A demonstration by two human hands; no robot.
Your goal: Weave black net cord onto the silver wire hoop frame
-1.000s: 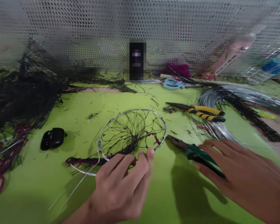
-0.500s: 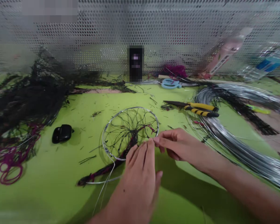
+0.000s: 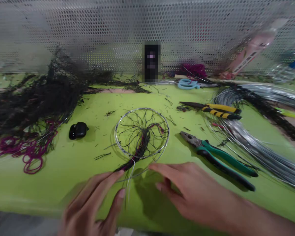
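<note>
A wire ring (image 3: 168, 131) lies on the green table, with dark knotted netting (image 3: 144, 137) spread inside it and gathered into a bundle trailing to the lower left. My left hand (image 3: 93, 203) is open at the end of that bundle, its fingertips at or just over it, with the thumb apart. Loose wire ends (image 3: 130, 177) hang from the ring between my hands. My right hand (image 3: 186, 190) is open too, index finger stretched out beside the curved wire below the ring; whether it touches the wire I cannot tell. Green-handled pliers (image 3: 218, 160) lie right of the ring.
Yellow-and-black pliers (image 3: 211, 109) and blue-handled scissors (image 3: 188, 84) lie farther back. A large wire coil (image 3: 238, 141) fills the right side. Dark netting (image 3: 39, 101), purple cord (image 3: 31, 157) and a small black case (image 3: 78, 130) are at left. A perforated metal panel (image 3: 108, 32) stands behind.
Both hands have come off the ring's near right edge. My left hand has moved down and left, my right hand down. The green-handled pliers now show, and the view has shifted left.
</note>
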